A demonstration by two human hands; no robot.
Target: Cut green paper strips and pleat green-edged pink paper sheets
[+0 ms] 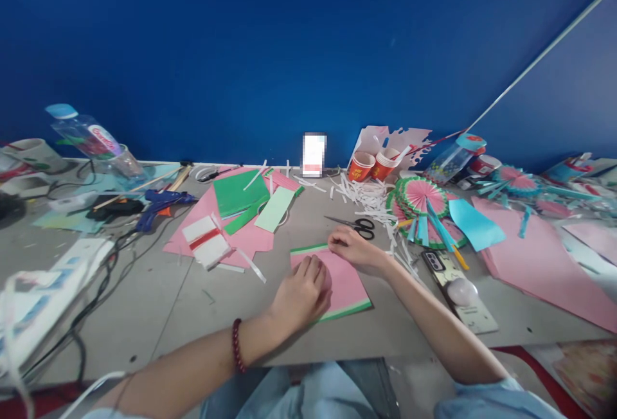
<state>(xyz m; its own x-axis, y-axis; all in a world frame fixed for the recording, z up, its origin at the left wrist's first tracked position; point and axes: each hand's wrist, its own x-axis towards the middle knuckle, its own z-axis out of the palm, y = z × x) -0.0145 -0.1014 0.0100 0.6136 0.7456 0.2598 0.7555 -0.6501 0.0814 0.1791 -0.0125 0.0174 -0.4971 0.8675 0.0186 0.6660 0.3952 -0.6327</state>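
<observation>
A pink sheet of paper (344, 284) with green and white strips along its far and near edges lies on the table before me. My left hand (301, 294) rests on the sheet's left part, palm down, with its fingers loosely bent and its tips against the paper; a dark red bead bracelet is on that wrist. At the far edge, the fingers of my right hand (354, 249) are drawn together on the green-and-white border, and what lies under their tips is partly hidden. Just beyond that hand lie black-handled scissors (364, 227).
Left are green and pink papers (241, 194), a blue glue gun (161, 205), a white power strip (58, 297) and a bottle (89, 136). White paper shreds (361, 194), red paper cups (361, 165), pleated paper fans (424, 204) and a phone (457, 294) are right. A blue wall rises behind.
</observation>
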